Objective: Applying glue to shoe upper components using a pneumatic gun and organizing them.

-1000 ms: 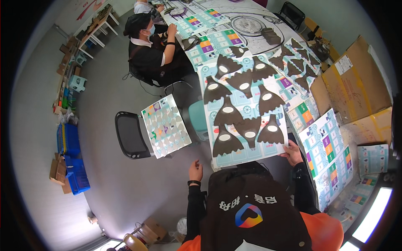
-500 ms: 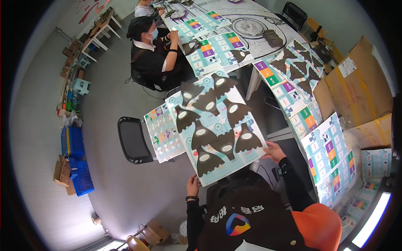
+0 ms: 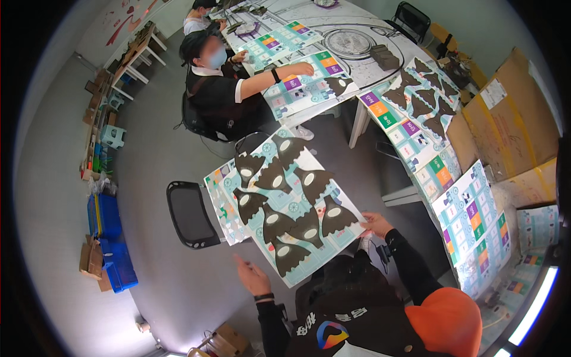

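Steadying the sheet [image 3: 293, 207], our right grip [image 3: 367, 224] is pinching it; our spread, empty left grip [image 3: 253, 276] is probably needing the nearest corner [image 3: 289, 282].

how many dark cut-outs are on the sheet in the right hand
9 dark cut-outs: one at the top of the sheet, one upper left, one upper middle, one upper right, one left, three across the lower middle, one at the bottom. None looks hidden.
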Motion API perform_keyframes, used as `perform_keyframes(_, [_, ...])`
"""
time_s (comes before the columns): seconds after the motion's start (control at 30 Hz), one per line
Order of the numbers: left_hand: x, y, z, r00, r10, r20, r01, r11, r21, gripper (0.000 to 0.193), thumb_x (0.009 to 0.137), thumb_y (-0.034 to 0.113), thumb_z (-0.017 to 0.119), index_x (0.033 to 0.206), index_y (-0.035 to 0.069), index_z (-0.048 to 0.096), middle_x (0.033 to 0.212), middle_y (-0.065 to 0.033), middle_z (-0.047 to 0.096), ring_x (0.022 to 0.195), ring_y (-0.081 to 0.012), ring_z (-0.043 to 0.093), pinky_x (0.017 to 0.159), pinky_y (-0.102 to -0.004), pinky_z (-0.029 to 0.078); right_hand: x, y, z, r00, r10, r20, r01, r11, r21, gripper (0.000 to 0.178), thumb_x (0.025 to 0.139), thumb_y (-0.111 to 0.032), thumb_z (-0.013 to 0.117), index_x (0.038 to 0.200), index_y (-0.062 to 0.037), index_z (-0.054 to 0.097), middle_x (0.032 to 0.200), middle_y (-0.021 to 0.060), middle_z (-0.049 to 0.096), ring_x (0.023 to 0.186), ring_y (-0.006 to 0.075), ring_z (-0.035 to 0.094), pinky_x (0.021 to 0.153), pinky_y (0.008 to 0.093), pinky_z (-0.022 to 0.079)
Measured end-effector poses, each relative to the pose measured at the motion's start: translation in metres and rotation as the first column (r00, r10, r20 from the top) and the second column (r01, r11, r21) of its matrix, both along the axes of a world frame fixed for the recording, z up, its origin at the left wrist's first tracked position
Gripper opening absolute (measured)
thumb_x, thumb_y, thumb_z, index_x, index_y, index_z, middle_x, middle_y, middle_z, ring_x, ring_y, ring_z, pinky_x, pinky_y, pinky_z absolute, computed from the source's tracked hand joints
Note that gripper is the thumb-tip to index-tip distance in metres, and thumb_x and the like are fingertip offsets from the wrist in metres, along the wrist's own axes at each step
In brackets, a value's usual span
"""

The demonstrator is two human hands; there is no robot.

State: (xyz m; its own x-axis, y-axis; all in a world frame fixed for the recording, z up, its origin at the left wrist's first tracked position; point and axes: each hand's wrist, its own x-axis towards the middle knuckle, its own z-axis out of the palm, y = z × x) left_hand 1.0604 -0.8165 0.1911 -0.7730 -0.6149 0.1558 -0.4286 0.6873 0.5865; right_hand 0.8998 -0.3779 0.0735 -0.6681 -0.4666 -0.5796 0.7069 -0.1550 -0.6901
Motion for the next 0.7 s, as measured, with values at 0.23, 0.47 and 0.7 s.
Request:
perform_keyframes(0.23, [-0.046, 0.015, 0.059, 0.993, 0.042, -0.111, -0.059, 0.986, -0.159, 0.065, 0.091, -0.001, 0.057, 0.153, 0.002, 0.04, 0.109, -0.0146, 0.061, 0.095, -0.029, 0.06, 0.084, -0.0406, 0.049, -0.011, -0.013, -0.002, 1.0, 0.009, 0.015, -0.009, 1.0, -0.001, 0.046, 0.095, -0.001, 0.062, 0.14, 0.0052, 0.05, 0.12, 0.0211, 0.067, 0.095, 0.0337, 0.073, 0.079, 0.0395, 0.066])
perform_keyframes(0.47, [0.017, -0.047, -0.096, 0.983, 0.055, 0.174, -0.161, 0.707, 0.689, 0.048, 0.102, 0.016, 0.053, 0.147, 0.002, 0.044, 0.116, -0.0112, 0.067, 0.095, -0.0194, 0.065, 0.075, -0.0326, 0.055, -0.024, -0.03, -0.009, 0.998, 0.058, 0.008, -0.058, 0.998, 0.031, 0.047, 0.094, -0.002, 0.065, 0.139, 0.0045, 0.051, 0.121, 0.0181, 0.066, 0.102, 0.0304, 0.071, 0.08, 0.0415, 0.065])
perform_keyframes(0.7, [0.021, -0.055, -0.138, 0.972, 0.036, 0.234, -0.236, 0.168, 0.957, 0.041, 0.103, 0.021, 0.053, 0.142, 0.006, 0.05, 0.11, -0.005, 0.069, 0.088, -0.0142, 0.068, 0.074, -0.0315, 0.057, -0.034, -0.05, -0.028, 0.996, 0.088, 0.012, -0.089, 0.993, 0.083, 0.045, 0.097, -0.003, 0.063, 0.139, 0.0041, 0.051, 0.121, 0.019, 0.066, 0.099, 0.0324, 0.072, 0.082, 0.0415, 0.065])
